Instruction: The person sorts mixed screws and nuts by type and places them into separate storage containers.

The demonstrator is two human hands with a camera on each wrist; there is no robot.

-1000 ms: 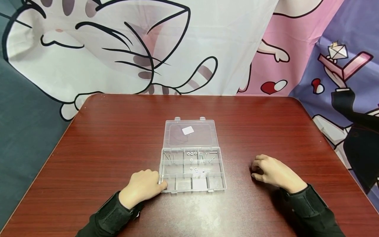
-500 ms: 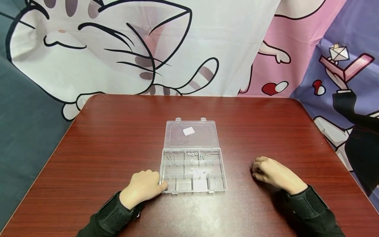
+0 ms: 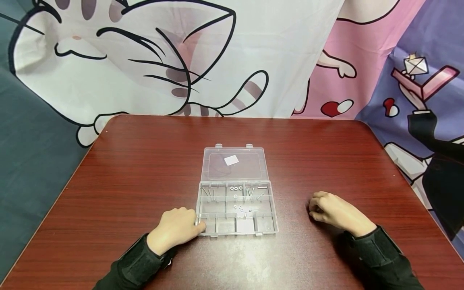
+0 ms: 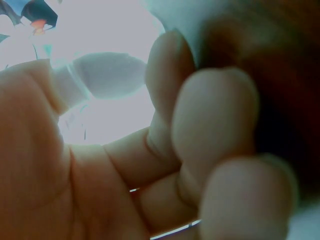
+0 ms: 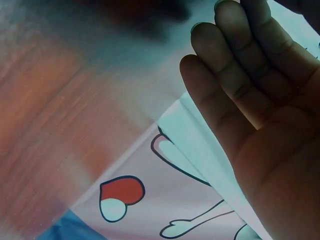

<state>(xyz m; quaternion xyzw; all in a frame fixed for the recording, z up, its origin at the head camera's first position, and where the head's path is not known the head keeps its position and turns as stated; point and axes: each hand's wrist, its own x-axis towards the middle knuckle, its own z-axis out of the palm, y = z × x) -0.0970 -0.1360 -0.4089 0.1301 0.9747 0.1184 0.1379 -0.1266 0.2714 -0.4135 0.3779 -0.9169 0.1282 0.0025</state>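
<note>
A clear plastic compartment box [image 3: 237, 207] lies on the table with its lid [image 3: 235, 169] laid back, away from me. Its far compartments hold small screws [image 3: 250, 192] and several nuts or washers [image 3: 236, 188]; smaller pieces [image 3: 238, 208] lie in the middle row. At the near left corner, my left hand [image 3: 177, 227] grips the box edge, thumb over the corner and fingers curled along the side. The left wrist view shows those curled fingers [image 4: 215, 115] close up. To the right of the box, my right hand [image 3: 335, 211] rests on the table, fingers loosely curled, holding nothing.
The reddish-brown wooden table [image 3: 145, 161] surrounds the box, and its far edge meets a hanging cloth [image 3: 239, 48] with cartoon prints. A small white label [image 3: 231, 160] is on the lid.
</note>
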